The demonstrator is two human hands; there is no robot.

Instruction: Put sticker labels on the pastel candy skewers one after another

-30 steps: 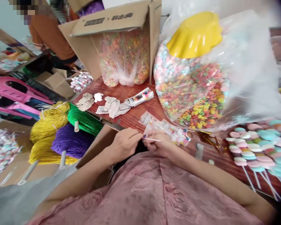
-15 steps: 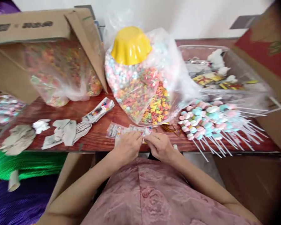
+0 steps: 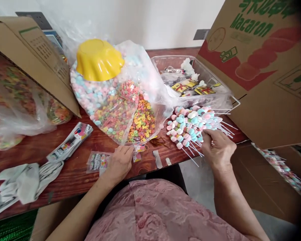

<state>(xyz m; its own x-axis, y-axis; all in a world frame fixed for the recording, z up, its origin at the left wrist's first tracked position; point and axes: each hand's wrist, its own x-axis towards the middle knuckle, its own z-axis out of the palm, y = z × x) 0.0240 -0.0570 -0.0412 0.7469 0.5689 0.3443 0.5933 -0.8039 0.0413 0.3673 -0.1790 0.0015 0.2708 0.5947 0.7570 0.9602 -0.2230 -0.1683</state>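
My left hand [image 3: 119,163] rests at the table's front edge, its fingers curled over a small clear printed bag [image 3: 137,156]. Beside it lies another clear printed bag [image 3: 96,162], partly under the hand. At the pile of marshmallow skewers [image 3: 187,125], pastel candies threaded on white sticks, is my right hand [image 3: 218,149]. Its thumb and fingers are pinched on a skewer's stick, mostly hidden by the hand. Behind the left hand stands a large clear sack [image 3: 107,115] of ring candies and marshmallows. A yellow fluted bowl [image 3: 100,60] sits upside down on the sack.
A clear plastic bin [image 3: 190,95] of packets stands behind the skewers. Cardboard boxes flank the table, a Macaron box [image 3: 256,87] at right and an open box [image 3: 45,60] at left. A bag stack [image 3: 69,142] and white gloves [image 3: 27,182] lie at left.
My right hand has left the small bags and moved right to the marshmallow skewers. The left hand stays at the bags. The view has swung to the right.
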